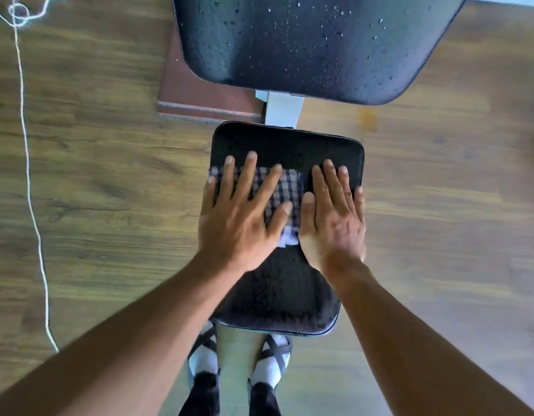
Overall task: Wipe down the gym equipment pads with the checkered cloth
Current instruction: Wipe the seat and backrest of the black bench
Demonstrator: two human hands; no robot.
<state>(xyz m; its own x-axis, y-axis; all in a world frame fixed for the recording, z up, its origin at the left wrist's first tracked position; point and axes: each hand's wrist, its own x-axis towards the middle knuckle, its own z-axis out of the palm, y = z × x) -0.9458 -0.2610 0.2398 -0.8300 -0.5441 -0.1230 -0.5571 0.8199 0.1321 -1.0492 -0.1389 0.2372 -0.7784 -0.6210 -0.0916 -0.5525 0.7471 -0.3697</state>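
Observation:
A small black seat pad (pixel 285 292) lies below me, wet across its near half. The checkered cloth (pixel 285 187) is spread flat on its far half. My left hand (pixel 244 214) presses on the cloth with fingers straight and spread. My right hand (pixel 334 217) lies flat beside it on the pad's right side, its thumb at the cloth's right edge. Beyond the seat, a larger black back pad (pixel 313 46) is dotted with water droplets.
A white metal frame post (pixel 282 111) joins the two pads. A brown mat (pixel 199 97) lies under the bench on the wooden floor (pixel 110 175). A white cord (pixel 29 163) trails down the left. My feet in sandals (pixel 238 358) stand below the seat.

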